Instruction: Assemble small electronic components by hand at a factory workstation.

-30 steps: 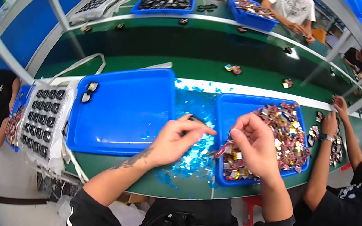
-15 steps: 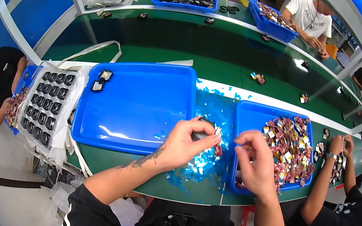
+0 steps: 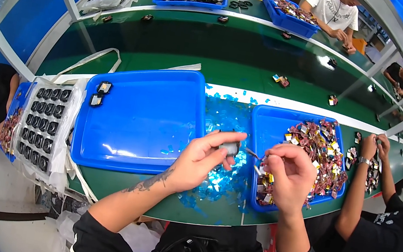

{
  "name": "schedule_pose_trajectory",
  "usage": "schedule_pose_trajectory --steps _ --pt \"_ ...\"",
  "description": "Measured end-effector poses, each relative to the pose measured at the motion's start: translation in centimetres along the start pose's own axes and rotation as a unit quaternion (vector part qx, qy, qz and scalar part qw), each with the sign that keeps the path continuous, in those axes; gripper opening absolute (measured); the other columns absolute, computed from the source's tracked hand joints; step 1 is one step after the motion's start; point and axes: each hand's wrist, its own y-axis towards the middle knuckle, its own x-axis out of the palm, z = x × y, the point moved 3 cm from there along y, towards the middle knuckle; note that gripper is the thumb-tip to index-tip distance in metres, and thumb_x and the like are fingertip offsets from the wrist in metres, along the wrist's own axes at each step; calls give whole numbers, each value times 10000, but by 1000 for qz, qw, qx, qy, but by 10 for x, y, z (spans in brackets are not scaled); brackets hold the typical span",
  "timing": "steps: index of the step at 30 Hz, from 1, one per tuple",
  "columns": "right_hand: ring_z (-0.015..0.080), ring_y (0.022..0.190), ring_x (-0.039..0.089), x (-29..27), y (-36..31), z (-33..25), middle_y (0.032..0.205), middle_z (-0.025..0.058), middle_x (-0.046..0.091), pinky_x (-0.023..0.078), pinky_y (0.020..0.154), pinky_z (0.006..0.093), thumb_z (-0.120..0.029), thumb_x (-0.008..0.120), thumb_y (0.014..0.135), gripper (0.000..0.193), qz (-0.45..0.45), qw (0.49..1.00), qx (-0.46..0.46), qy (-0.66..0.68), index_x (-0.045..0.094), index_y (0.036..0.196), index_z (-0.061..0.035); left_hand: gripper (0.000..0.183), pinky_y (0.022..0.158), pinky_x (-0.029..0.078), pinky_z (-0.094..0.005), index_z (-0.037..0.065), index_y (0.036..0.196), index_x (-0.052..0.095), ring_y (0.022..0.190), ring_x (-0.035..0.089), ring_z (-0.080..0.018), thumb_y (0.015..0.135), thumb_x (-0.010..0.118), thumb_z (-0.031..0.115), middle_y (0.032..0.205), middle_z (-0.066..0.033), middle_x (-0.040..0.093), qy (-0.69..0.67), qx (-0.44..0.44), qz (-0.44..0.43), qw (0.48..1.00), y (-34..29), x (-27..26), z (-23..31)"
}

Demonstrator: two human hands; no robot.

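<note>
Flanking both hands [image 3: 252, 167], blue trays [image 3: 140, 117] hold parts.

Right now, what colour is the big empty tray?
Bright blue tray, clearest in the head view.

A small grey, boxy part [image 3: 230, 147] sits pinched at the fingertips of the left hand [image 3: 200, 161], held above the strip of worktop [image 3: 209, 213] littered with blue film scraps. A thin metal tool [image 3: 253, 155], seemingly tweezers, juts from the closed right hand [image 3: 290, 175], its tip pointing left and ending just beside the part.
</note>
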Motion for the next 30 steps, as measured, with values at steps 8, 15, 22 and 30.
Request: schedule_pose_trajectory --steps 8,15,22,30 --pt "208 698 646 27 -3 -7 800 99 658 505 605 286 19 692 793 178 -101 968 -100 -206 699 965 -24 546 1025 433 -344 37 1452 276 1219 498 -201 932 379 -95 1298 -143 497 -42 20 8 999 -4 9 0" --pt "192 650 641 31 -3 -8 806 97 677 494 542 287 11 702 783 147 -40 978 -55 -198 681 926 -18 470 1035 400 -305 -8 1411 341 1241 488 -185 951 428 -49 1339 -148 492 -53 41 7 998 -4 13 -6" --pt "220 633 638 35 0 -10 755 103 669 498 561 303 -12 721 762 91 -36 968 -97 -228 671 837 -24 459 1017 401 -287 -28 1408 346 1237 486 -170 957 433 -33 1367 -135 473 -45 21 -5 999 -7 14 -5" --pt "190 637 626 33 0 -8 732 80 658 466 592 299 0 719 750 83 -35 965 -103 -239 673 812 -29 484 1011 403 -288 -23 1434 316 1242 483 -180 963 421 -30 1394 -133 453 -22 45 -5 999 -8 17 -6"
